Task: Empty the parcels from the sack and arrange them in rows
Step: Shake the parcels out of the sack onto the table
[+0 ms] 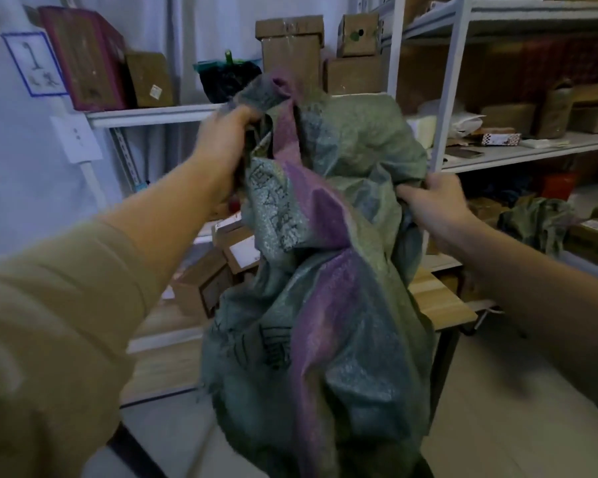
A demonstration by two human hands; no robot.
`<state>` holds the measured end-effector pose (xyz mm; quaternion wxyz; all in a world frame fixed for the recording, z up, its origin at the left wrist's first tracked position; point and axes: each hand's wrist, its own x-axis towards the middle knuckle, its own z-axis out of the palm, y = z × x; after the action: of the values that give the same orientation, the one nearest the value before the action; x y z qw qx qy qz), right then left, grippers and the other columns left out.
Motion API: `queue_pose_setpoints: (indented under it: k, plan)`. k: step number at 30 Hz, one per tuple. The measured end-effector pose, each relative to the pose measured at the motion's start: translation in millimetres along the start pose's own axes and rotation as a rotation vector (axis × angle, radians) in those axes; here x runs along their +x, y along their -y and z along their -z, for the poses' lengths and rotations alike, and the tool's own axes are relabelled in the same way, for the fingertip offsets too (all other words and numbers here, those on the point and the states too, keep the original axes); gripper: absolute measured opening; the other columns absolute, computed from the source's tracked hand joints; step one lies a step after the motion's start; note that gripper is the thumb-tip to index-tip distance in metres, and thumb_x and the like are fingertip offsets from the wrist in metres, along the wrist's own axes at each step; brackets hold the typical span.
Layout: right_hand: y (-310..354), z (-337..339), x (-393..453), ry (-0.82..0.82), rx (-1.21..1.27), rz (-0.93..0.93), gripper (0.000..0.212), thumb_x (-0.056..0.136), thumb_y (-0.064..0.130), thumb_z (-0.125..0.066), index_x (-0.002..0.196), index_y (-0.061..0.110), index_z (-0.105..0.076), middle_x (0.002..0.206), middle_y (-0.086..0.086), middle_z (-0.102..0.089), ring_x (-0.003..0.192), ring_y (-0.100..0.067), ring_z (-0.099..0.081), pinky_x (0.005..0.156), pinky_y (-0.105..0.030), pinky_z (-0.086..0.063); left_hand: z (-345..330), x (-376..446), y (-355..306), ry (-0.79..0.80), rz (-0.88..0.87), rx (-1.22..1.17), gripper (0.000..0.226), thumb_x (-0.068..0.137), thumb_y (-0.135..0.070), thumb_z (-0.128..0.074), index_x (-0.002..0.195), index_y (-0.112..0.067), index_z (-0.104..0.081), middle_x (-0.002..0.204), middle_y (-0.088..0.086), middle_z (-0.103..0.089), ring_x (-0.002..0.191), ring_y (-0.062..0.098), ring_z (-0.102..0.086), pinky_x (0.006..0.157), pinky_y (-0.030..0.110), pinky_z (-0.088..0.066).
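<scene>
The green-and-purple woven plastic sack [325, 257] hangs lengthwise between both fists: the left hand [227, 139] grips a bunched corner high up, the right hand [432, 205] clamps an edge lower, so its bulk droops below them, over the brown cardboard parcels [218, 267] on the wooden desk [439, 305].

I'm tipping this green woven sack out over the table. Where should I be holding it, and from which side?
Hold the sack by its bunched top edge, one grip on each side, coming from above. The left hand already clutches the gathered fabric high up; the right hand pinches a fold lower down. The body hangs limp and crumpled below, so probably only gathered fabric gives a firm hold.
</scene>
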<state>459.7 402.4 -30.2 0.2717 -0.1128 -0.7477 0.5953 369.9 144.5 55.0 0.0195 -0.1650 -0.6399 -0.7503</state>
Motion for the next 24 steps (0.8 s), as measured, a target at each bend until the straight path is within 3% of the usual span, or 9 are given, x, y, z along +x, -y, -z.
queue_pose_setpoints:
  k: [3, 6, 8, 11, 13, 16, 18, 20, 24]
  plan:
    - [-4.3, 14.5, 5.6, -0.028, -0.338, -0.073, 0.021, 0.085, 0.018, -0.077, 0.105, 0.011, -0.073, 0.093, -0.002, -0.071, 0.090, -0.017, -0.066, 0.078, -0.030, -0.053, 63.4, -1.1, 25.0, -0.211, -0.014, 0.544, 0.013, 0.090, -0.012, -0.068, 0.083, -0.021, -0.061, 0.063, -0.001, -0.066, 0.062, 0.012, -0.064, 0.051, 0.028, -0.054]
    - [-8.3, 12.5, 2.8, 0.019, -0.362, -0.146, 0.012, 0.087, 0.014, -0.074, 0.096, 0.005, -0.073, 0.091, -0.007, -0.069, 0.086, -0.018, -0.064, 0.078, -0.031, -0.054, 102.5, -10.2, 60.4, -0.258, 0.213, 0.608, 0.022, 0.088, -0.013, -0.072, 0.073, -0.020, -0.058, 0.041, -0.006, -0.057, 0.030, 0.001, -0.051, 0.036, 0.016, -0.041]
    - [-5.3, 0.1, 0.0, 0.008, -0.286, -0.130, 0.007, 0.089, 0.012, -0.071, 0.093, 0.006, -0.073, 0.090, -0.008, -0.070, 0.087, -0.020, -0.067, 0.087, -0.037, -0.057, 106.1, -9.5, 77.2, -0.310, 0.197, 0.583, 0.013, 0.088, -0.017, -0.074, 0.082, -0.019, -0.063, 0.054, -0.001, -0.060, 0.040, 0.007, -0.057, 0.036, 0.014, -0.041]
    - [-2.4, -15.2, 3.7, -0.010, -0.368, -0.119, 0.009, 0.091, 0.017, -0.068, 0.093, 0.009, -0.072, 0.093, -0.009, -0.071, 0.088, -0.024, -0.067, 0.092, -0.044, -0.057, 104.2, -13.1, 85.8, -0.291, 0.156, 0.696, 0.018, 0.087, -0.024, -0.075, 0.101, -0.013, -0.069, 0.086, 0.007, -0.064, 0.076, 0.020, -0.060, 0.066, 0.024, -0.049]
    - [-0.3, -16.1, 4.8, -0.082, -0.520, -0.061, 0.011, 0.093, 0.021, -0.064, 0.092, 0.011, -0.069, 0.091, -0.007, -0.067, 0.091, -0.027, -0.064, 0.087, -0.044, -0.057, 110.1, -18.4, 87.1, -0.254, 0.106, 0.868, 0.018, 0.086, -0.027, -0.076, 0.088, -0.010, -0.072, 0.084, 0.007, -0.066, 0.078, 0.022, -0.060, 0.069, 0.031, -0.046]
    - [-5.3, -11.7, -1.1, -0.179, -0.742, 0.052, 0.012, 0.095, 0.029, -0.059, 0.090, 0.020, -0.064, 0.087, -0.004, -0.061, 0.086, -0.030, -0.060, 0.074, -0.039, -0.053, 115.9, -28.6, 89.3, -0.230, 0.142, 1.001, 0.025, 0.088, -0.026, -0.073, 0.070, -0.010, -0.066, 0.073, 0.011, -0.066, 0.068, 0.028, -0.064, 0.058, 0.032, -0.049]
    - [-11.8, -15.1, -8.2, 0.034, -0.981, 0.012, 0.018, 0.093, 0.032, -0.060, 0.091, 0.015, -0.064, 0.089, -0.006, -0.063, 0.085, -0.032, -0.063, 0.073, -0.039, -0.055, 111.2, -34.9, 95.1, -0.198, 0.274, 0.954, 0.023, 0.089, -0.019, -0.068, 0.076, -0.001, -0.062, 0.080, 0.024, -0.068, 0.067, 0.036, -0.067, 0.055, 0.043, -0.059]
    - [-19.8, -20.3, -12.3, 0.183, -1.048, -0.026, 0.021, 0.093, 0.030, -0.059, 0.090, 0.011, -0.066, 0.088, -0.010, -0.065, 0.084, -0.034, -0.065, 0.074, -0.043, -0.058, 95.9, -42.0, 100.5, -0.191, 0.375, 0.795, 0.022, 0.090, -0.015, -0.066, 0.078, 0.002, -0.059, 0.077, 0.025, -0.064, 0.060, 0.037, -0.064, 0.043, 0.042, -0.057]
    - [-27.1, -35.0, -9.9, -0.049, -0.616, 0.003, 0.016, 0.099, 0.021, -0.052, 0.093, 0.014, -0.065, 0.083, -0.005, -0.061, 0.076, -0.027, -0.057, 0.068, -0.034, -0.045, 54.8, -49.6, 108.0, -0.201, 0.277, 0.486, 0.022, 0.093, -0.023, -0.067, 0.075, -0.011, -0.063, 0.077, 0.013, -0.065, 0.059, 0.027, -0.061, 0.056, 0.037, -0.057]
